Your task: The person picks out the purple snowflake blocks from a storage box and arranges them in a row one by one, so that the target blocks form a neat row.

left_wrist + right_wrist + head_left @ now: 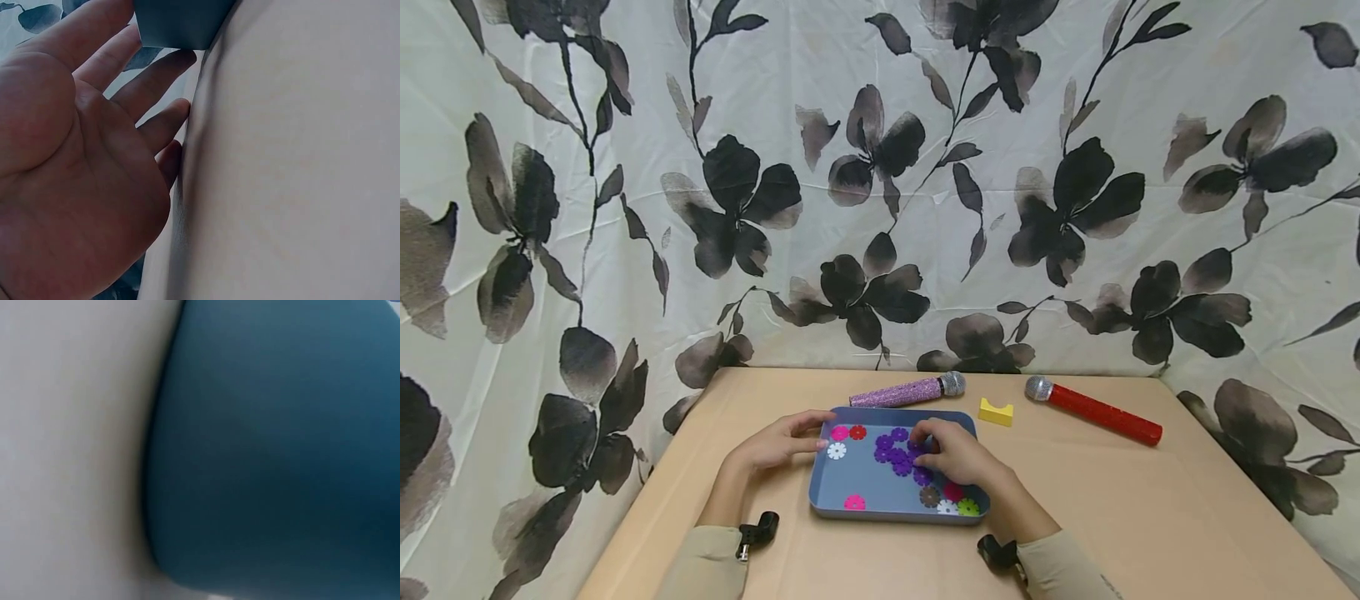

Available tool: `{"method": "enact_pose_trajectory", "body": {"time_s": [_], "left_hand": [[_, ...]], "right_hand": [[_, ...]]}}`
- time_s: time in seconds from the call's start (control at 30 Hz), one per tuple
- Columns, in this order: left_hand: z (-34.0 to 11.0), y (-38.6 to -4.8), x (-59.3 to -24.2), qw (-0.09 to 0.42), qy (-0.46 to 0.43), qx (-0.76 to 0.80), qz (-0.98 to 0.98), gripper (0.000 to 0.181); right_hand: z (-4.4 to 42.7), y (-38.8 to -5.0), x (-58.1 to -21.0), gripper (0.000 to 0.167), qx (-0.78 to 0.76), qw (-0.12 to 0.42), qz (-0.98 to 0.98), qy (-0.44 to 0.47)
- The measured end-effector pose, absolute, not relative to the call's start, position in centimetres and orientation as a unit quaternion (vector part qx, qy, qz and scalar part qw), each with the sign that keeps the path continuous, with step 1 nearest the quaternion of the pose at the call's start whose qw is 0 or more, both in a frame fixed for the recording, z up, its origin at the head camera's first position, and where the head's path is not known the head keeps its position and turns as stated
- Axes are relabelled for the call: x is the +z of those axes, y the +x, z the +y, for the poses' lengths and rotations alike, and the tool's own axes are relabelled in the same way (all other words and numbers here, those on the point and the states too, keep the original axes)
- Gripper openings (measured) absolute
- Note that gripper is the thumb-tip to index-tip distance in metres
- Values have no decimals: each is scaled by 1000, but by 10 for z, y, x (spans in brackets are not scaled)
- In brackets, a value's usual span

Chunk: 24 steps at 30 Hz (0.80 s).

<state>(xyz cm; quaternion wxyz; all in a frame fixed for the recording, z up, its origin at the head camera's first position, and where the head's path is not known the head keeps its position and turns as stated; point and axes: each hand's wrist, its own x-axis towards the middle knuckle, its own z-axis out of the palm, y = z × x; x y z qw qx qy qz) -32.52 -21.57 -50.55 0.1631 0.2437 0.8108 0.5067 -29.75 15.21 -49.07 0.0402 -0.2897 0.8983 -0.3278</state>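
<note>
On the table lies a blue-grey tray with notched, flower-like plastic discs in it. My left hand rests at the tray's left rim, fingers fairly straight and thumb over the edge; in the left wrist view, the left hand has its fingers by the tray corner. Inside the tray, my right hand bends over a cluster of purple discs, with one purple disc between thumb and index finger, partly hidden. The right wrist view shows only the tray's outer wall and the table.
Pink, red and white discs lie at the tray's upper left. Brown and green discs are at lower right. Behind stand a purple glitter microphone, a yellow block and a red microphone.
</note>
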Motion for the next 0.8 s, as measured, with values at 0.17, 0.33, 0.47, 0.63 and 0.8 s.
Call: {"method": "enact_pose_trajectory", "body": {"time_s": [0.17, 0.33, 0.47, 0.63, 0.8], "left_hand": [[-216, -325, -506, 163, 244, 508, 810, 54], [-216, -326, -506, 163, 241, 506, 812, 54], [-216, -325, -505, 161, 236, 504, 815, 54], [-215, -324, -504, 162, 222, 502, 820, 53], [-215, -324, -505, 161, 223, 502, 820, 53]], "right_hand": [[148, -295, -493, 20, -287, 33, 911, -295], [146, -293, -492, 15, -268, 16, 918, -292], [146, -292, -491, 12, -271, 15, 919, -286], [149, -291, -491, 10, -290, 11, 909, -298], [157, -290, -485, 12, -348, -1, 890, -296]]}}
